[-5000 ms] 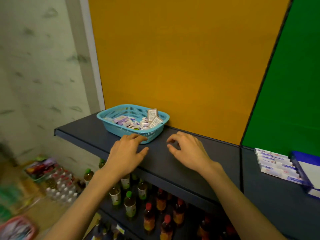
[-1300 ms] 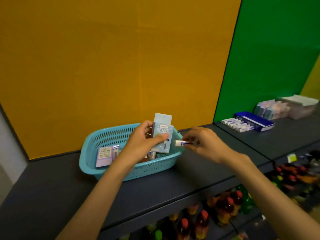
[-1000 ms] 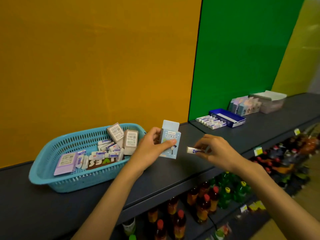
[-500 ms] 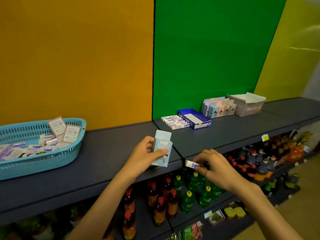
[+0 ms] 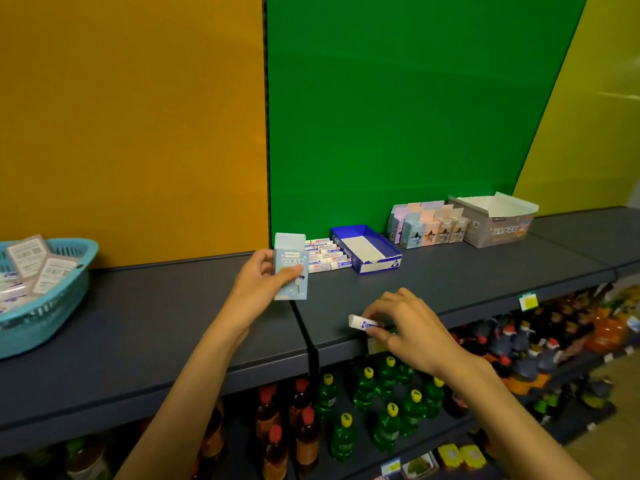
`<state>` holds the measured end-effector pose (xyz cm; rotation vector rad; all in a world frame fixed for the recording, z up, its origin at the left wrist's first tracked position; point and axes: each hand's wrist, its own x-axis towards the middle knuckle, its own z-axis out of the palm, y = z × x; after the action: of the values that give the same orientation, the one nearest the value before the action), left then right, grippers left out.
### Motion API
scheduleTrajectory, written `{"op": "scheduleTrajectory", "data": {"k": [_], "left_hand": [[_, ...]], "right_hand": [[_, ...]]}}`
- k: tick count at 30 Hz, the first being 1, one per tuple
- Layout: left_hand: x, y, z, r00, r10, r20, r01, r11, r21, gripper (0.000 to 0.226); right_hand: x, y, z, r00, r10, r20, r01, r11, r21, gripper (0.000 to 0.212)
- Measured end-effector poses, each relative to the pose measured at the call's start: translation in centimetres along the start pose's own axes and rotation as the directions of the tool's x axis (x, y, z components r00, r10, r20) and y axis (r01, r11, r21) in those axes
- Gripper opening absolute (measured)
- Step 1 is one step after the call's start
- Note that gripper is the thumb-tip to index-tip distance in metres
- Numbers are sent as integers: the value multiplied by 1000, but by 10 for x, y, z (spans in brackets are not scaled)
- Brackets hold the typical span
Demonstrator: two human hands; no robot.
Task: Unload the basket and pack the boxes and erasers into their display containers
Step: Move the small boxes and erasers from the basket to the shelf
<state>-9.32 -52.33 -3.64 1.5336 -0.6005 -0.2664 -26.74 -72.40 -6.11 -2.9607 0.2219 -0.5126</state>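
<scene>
Left hand (image 5: 254, 289) grips a flat pale-blue cardboard box (image 5: 290, 268) upright above the matte dark shelf (image 5: 156, 323); right hand (image 5: 405, 327) pinches a small white rectangular eraser (image 5: 360, 321). Perforated teal plastic basket (image 5: 52, 306) sits far left.

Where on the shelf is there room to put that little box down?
Bare shelf lies between the teal basket and the eraser rows, and before the blue tray. Crowded: by the pastel boxes.
</scene>
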Motion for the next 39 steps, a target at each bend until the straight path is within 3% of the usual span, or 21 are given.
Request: {"op": "scheduleTrajectory", "data": {"k": [11,22,30,34,39], "left_hand": [[77,-18,8,987,-18,-158,35,993,109,31],[105,-21,23,973,-35,-229,82,977,198,27],[125,-20,76,966,-29,-257,78,980,183,32],[140,-10,121,975,-4,-222,60,968,245,34],[173,2,204,995,18,-95,16,938,347,32]], "right_hand": [[140,60,17,978,-205,26,206,958,-202,28],[199,79,44,950,-234,208,295,891,-345,19],[209,115,28,952,-304,45,306,930,-205,26],[214,176,-2,968,-250,-5,249,963,-101,32],[209,273,-38,987,-162,-6,161,983,-92,28]]}}
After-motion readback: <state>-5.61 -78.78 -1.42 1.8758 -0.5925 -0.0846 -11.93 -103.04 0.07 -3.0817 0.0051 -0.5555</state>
